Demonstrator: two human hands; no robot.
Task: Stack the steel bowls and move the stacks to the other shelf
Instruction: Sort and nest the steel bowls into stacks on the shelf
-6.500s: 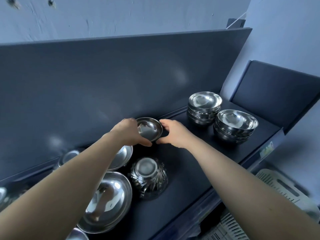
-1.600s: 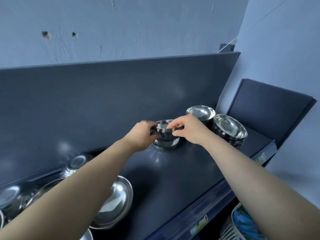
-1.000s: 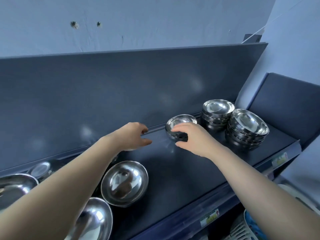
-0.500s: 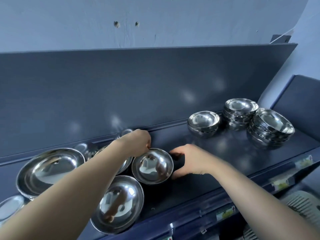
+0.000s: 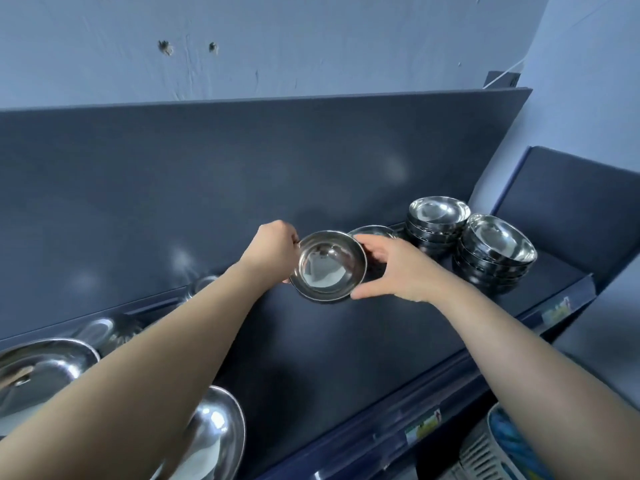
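Observation:
I hold a small steel bowl [image 5: 327, 266] above the dark shelf [image 5: 346, 341], tilted toward me. My left hand [image 5: 273, 252] grips its left rim and my right hand [image 5: 391, 268] grips its right rim. Just behind it, partly hidden by my right hand, sits a short stack of small bowls [image 5: 374, 232]. Further right stand two taller bowl stacks, one at the back [image 5: 437, 220] and one nearer [image 5: 497, 252].
Larger steel bowls lie at the left end of the shelf: one wide bowl [image 5: 38, 372], one at the front edge [image 5: 214, 438], and an upturned ribbed bowl [image 5: 110, 332]. A dark back panel [image 5: 242, 185] rises behind. White baskets [image 5: 491, 452] sit below right.
Both hands have lifted the small bowl from among the large bowls at the left and carried it right, toward the short stack. The view has swung right with it.

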